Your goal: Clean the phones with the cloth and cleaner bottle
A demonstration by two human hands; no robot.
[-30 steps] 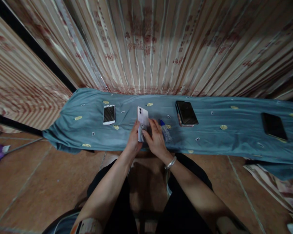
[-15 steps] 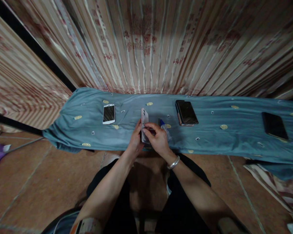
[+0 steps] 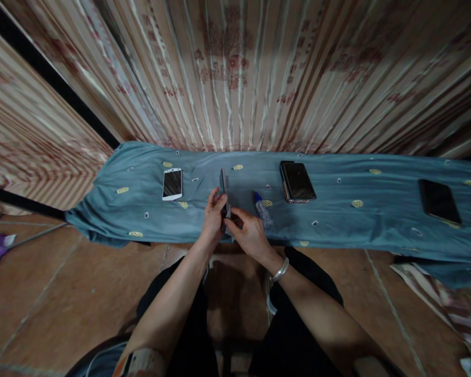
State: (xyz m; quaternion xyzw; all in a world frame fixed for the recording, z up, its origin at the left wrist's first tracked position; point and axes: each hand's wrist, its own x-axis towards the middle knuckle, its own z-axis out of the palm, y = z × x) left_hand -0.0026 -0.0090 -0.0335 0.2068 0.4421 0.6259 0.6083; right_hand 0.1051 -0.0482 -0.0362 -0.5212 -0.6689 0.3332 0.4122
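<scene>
I see my left hand (image 3: 213,209) clenched around a slim phone (image 3: 222,184), which stands on edge so that only its thin dark side faces me. The phone rises out of the top of that grip, with the fingers wrapped around its lower part, and it hangs just above the near middle of the surface (image 3: 337,230), which is draped in a blue-grey cloth (image 3: 377,220) dotted with small yellow ovals.

My right hand (image 3: 248,234) sits just beside the left, its fingertips pinched on a small pale cloth (image 3: 228,212) at the phone's lower end. The wad touches the phone there, between the two hands; most of it is hidden by the fingers. A silver bangle (image 3: 279,269) circles the right wrist.

Just right of the right hand, a small clear bottle with a blue cap (image 3: 262,208) lies on its side on the cloth, near but not touching the fingers. To the left of the hands a white phone (image 3: 172,184) lies flat, screen up, well apart from them. Farther right lies a dark phone (image 3: 298,181), which seems to rest on another device, though I cannot tell for certain. Near the right end a black phone (image 3: 438,201) lies flat.

Behind the surface hangs a striped curtain (image 3: 259,78) with red printing. Below, there is brown tiled floor (image 3: 63,293).
</scene>
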